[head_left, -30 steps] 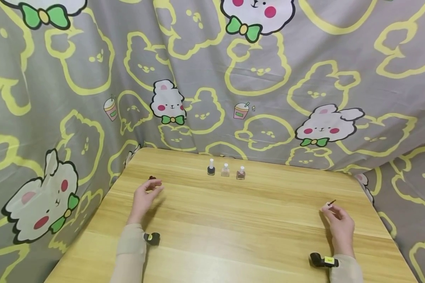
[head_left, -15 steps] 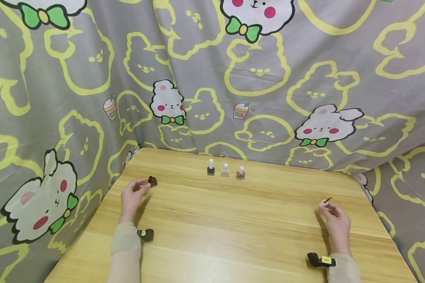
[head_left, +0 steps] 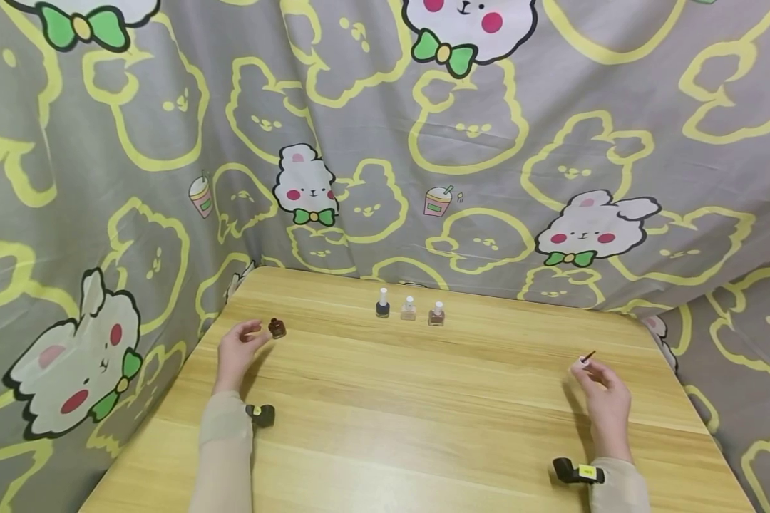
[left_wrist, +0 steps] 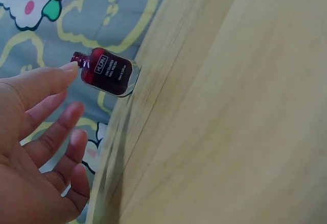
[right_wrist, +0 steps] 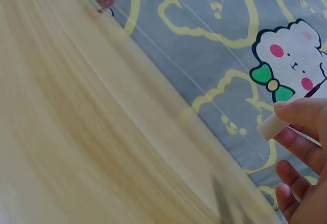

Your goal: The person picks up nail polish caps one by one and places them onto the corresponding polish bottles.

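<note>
An uncapped bottle of dark red nail polish (head_left: 276,328) stands at the left of the wooden table. My left hand (head_left: 238,350) is beside it with fingers loosely bent. In the left wrist view the thumb tip overlaps the neck of the bottle (left_wrist: 110,71), and the fingers are spread apart around nothing. Over the right side of the table, my right hand (head_left: 606,399) pinches a white nail polish cap (right_wrist: 273,127) between thumb and fingers. Its dark brush (right_wrist: 314,88) points up and away from the hand.
Three capped nail polish bottles stand in a row near the back edge: a dark one (head_left: 382,308), a clear one (head_left: 408,310) and a brownish-pink one (head_left: 436,315). A patterned curtain (head_left: 372,128) hangs behind and to the left of the wooden table (head_left: 385,399).
My left hand has drawn back to the left, bringing the red bottle into full view. My right hand, still pinching the cap with its brush, has shifted slightly left and farther from me.
</note>
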`<move>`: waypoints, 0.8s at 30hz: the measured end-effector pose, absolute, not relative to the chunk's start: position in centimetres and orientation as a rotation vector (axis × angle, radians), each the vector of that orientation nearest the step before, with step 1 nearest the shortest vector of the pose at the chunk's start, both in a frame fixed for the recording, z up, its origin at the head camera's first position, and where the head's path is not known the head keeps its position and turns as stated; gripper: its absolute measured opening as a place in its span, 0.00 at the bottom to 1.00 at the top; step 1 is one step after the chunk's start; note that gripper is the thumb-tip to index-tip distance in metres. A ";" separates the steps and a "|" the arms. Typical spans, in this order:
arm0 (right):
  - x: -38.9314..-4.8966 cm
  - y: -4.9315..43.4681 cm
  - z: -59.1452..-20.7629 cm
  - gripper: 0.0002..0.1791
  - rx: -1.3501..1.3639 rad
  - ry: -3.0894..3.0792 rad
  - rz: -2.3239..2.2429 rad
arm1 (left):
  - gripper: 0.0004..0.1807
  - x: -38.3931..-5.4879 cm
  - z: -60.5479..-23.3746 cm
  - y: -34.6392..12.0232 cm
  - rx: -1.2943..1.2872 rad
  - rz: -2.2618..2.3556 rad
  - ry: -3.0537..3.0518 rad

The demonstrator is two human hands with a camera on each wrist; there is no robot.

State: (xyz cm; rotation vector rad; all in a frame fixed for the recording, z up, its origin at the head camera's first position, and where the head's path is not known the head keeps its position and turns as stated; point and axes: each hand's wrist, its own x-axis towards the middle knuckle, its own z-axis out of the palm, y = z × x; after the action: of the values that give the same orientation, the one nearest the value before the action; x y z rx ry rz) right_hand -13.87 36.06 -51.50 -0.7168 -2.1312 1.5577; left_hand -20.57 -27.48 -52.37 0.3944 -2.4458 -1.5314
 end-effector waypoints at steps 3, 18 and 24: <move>-13.8 35.8 -51.1 0.14 -0.700 -2.153 1.548 | 0.28 -20.9 -52.4 -27.6 0.380 -1.533 -2.507; -14.0 34.7 -49.8 0.17 -0.620 -2.202 1.516 | 0.26 -22.1 -52.0 -26.3 0.357 -1.525 -2.577; -14.1 34.1 -49.7 0.15 -0.584 -2.202 1.479 | 0.23 -22.3 -51.9 -25.9 0.368 -1.489 -2.575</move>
State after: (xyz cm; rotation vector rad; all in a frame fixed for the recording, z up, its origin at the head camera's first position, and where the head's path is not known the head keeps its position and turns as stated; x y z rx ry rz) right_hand -14.14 34.13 -49.66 -0.5842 -2.2023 1.4790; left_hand -22.32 -25.90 -51.90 0.3685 -2.5749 -1.4893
